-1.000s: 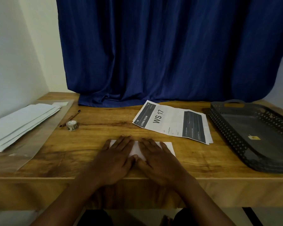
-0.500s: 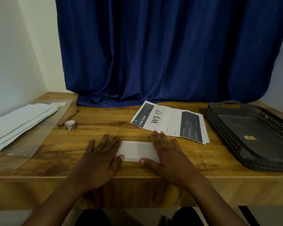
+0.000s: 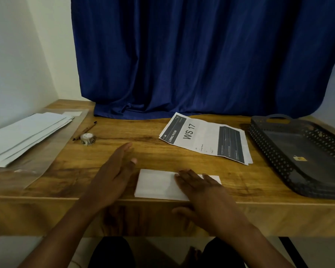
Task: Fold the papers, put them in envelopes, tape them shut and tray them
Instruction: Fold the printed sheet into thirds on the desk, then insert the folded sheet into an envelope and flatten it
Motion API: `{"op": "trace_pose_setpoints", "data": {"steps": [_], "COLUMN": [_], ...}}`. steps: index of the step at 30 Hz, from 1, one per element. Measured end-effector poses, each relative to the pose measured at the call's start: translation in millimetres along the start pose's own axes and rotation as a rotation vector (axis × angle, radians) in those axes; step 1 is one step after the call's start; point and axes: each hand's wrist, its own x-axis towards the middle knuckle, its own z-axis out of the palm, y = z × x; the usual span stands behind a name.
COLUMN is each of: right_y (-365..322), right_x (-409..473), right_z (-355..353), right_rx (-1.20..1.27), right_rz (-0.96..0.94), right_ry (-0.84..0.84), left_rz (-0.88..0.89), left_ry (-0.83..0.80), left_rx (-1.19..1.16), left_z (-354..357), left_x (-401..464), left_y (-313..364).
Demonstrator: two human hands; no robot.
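Head view shows a folded white paper point(image 3: 159, 183) lying flat at the near edge of the wooden counter point(image 3: 182, 153), with the right hand point(image 3: 205, 198) resting on its right half, fingers straight; the left hand point(image 3: 114, 176) is just left of the paper, fingers straight, holding nothing. Envelopes point(image 3: 25, 134) are stacked far left, a tape roll point(image 3: 87, 139) and pen point(image 3: 85, 130) near them, printed sheets point(image 3: 207, 138) beyond the paper, and a dark tray point(image 3: 306, 151) at the right
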Motion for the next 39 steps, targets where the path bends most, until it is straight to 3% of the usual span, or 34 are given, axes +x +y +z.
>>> {"op": "trace_pose_setpoints", "data": {"steps": [3,6,11,14,20,23,30,35,39], "right_y": [0.7,9.9,31.2,31.0,-4.5,-14.9,-23.5,-22.4,-21.1], "right_x": [-17.9,-27.5,-1.7,30.5,92.8,104.9,111.3,111.2,108.5], "right_z": [-20.3,-48.1,-92.1,-86.4,-33.4,-11.8,8.4,11.1,11.6], "right_rx": [-0.053,0.088,0.958,1.414,1.48,1.377,1.19,1.188,1.217], "right_rz": [-0.053,-0.007,0.324,0.43,0.496,0.506,0.484,0.437,0.431], "right_ry": [0.171,0.155,0.412,0.315,0.201,0.254,0.335,0.359,0.37], "left_rz": [-0.009,-0.006,-0.017,-0.026,-0.048,-0.061,0.096,0.019,-0.001], "left_ry": [-0.011,-0.016,0.002,0.008,0.049,0.035,0.036,-0.076,0.02], "left_rx": [-0.074,-0.115,-0.16,-0.189,-0.09,0.014,0.191,-0.098,-0.079], "left_z": [-1.8,-4.9,-4.7,-3.5,1.7,4.4,4.7,-19.9,-84.0], "left_x": [1.9,1.9,0.8,0.3,-0.3,-2.5,-7.1,-1.9,17.2], "left_y": [0.0,-1.2,-4.6,-3.5,4.4,8.2,13.7,13.0,-1.8]}}
